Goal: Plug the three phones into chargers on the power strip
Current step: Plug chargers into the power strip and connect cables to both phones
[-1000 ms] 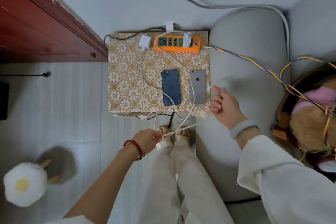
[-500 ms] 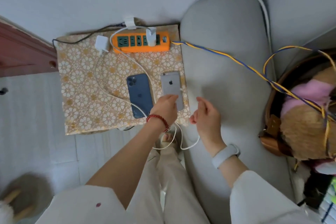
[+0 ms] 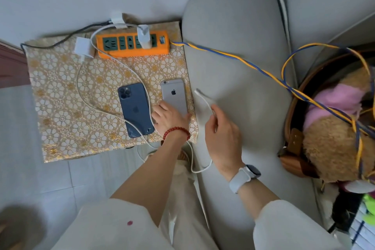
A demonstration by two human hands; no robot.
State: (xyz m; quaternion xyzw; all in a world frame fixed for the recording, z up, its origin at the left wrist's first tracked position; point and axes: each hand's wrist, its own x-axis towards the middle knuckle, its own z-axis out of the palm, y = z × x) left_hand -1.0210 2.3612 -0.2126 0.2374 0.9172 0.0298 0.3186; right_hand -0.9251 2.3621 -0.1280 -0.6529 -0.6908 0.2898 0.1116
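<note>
An orange power strip (image 3: 133, 49) lies at the back of a gold-patterned table (image 3: 67, 95), with one white charger (image 3: 143, 36) plugged into it. A second white charger (image 3: 83, 49) lies loose to the strip's left. A dark blue phone (image 3: 135, 109) and a silver phone (image 3: 175, 95) lie face down side by side. My left hand (image 3: 169, 118) rests on the silver phone's near end. My right hand (image 3: 222, 138) is over the sofa arm, pinching a white cable (image 3: 203, 97) whose blurred plug end points up and left. A third phone is not in view.
A grey sofa arm (image 3: 243, 67) runs along the table's right side. A blue and yellow cord (image 3: 233, 59) leads from the strip to a brown basket (image 3: 292, 148) holding plush toys. White cables loop across the table and hang off its near edge.
My left hand came up from the cables near my knees and settled on the silver phone. My right hand lifted the cable's plug end over the sofa arm. The view shifted right.
</note>
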